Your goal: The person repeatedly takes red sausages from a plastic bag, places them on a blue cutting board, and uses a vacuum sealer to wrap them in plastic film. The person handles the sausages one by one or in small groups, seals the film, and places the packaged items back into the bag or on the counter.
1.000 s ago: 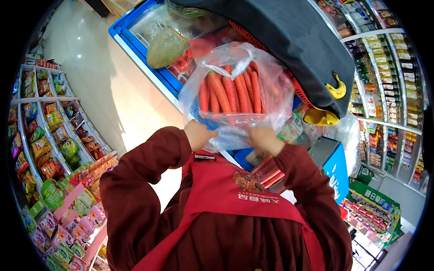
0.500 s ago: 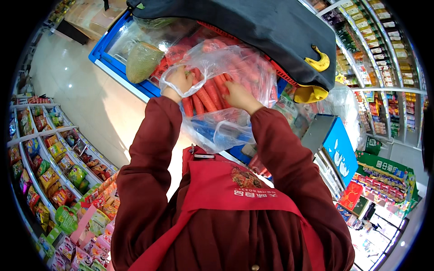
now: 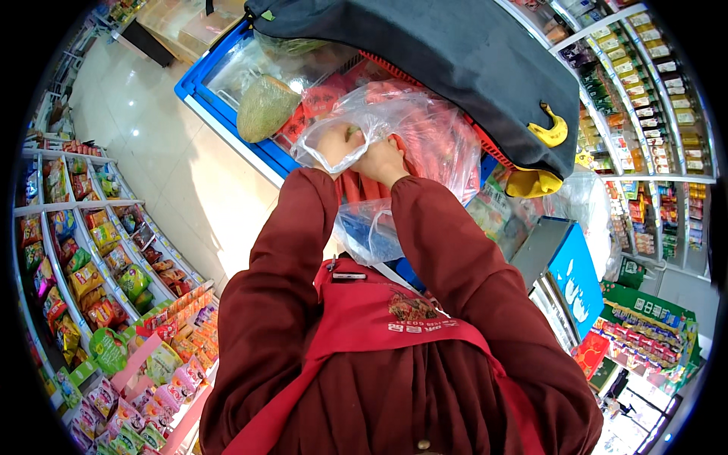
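Many orange-red carrots (image 3: 369, 188) lie in a large clear plastic bag (image 3: 447, 136) on a blue-rimmed chest. My left hand (image 3: 334, 145) is inside the bag's mouth, partly veiled by film, with a loop of the plastic round its wrist. Its fingers are curled, and a small greenish-brown end shows beside them; what it holds is unclear. Close against it on the right, my right hand (image 3: 381, 161) has closed fingers, with a bit of orange-red carrot at their edge. Both hands are over the carrots.
A netted melon (image 3: 267, 108) sits left of the bag on the blue-rimmed chest (image 3: 199, 92). A dark cover (image 3: 425, 42) lies behind, with a banana (image 3: 551, 127) on it. A blue box (image 3: 574, 277) stands at right. Snack shelves (image 3: 98, 258) line the left, more shelves the right.
My right hand has moved left across the carrots to meet my left hand. The plastic now covers more of my left hand. The whole view has shifted slightly, the scene moving right and down.
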`<state>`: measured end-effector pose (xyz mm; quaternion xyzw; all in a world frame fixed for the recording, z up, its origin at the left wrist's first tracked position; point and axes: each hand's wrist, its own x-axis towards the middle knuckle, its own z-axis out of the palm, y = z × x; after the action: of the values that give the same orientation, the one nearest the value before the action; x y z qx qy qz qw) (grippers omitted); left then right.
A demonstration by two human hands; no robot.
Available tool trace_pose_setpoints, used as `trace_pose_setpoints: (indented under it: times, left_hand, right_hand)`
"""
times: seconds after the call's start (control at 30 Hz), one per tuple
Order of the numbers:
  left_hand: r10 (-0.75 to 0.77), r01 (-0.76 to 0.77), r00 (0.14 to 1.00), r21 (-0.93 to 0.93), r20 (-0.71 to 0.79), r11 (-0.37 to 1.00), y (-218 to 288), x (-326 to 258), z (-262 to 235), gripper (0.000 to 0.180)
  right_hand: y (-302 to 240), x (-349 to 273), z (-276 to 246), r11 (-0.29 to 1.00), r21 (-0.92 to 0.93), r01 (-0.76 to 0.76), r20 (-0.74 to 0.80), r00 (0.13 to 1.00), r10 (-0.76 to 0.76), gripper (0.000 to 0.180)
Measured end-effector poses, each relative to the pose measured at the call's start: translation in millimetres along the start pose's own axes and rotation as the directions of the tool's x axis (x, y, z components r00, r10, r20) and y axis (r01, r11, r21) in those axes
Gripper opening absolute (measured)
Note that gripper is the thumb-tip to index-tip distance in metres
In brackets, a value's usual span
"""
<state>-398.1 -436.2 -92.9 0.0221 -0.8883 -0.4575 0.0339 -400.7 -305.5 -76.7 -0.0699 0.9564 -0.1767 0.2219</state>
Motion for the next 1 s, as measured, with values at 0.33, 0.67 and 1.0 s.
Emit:
trace_pose_setpoints:
  times: [0.33, 0.67, 1.0]
  left_hand:
    - [0.122, 0.34, 0.858, -0.729, 0.499, 0.594, 21, -59, 30, 0.066]
    - [-0.038, 0.403, 0.87, -0.664, 0.492, 0.63, 5, -72, 62, 0.083]
    - [-0.118, 0.338, 0.938, -0.793, 0.325, 0.506, 3, -74, 64, 0.054]
  right_hand:
    - [42, -44, -26, 0.772, 0.561, 0.3, -0.267, 0.948, -0.174, 0.059]
    - [84, -58, -23, 0.157, 0.988, 0.015, 0.039, 0.94, -0.339, 0.066]
    - [57, -65, 5, 0.978, -0.202, -0.051, -0.149, 0.989, 0.021, 0.035]
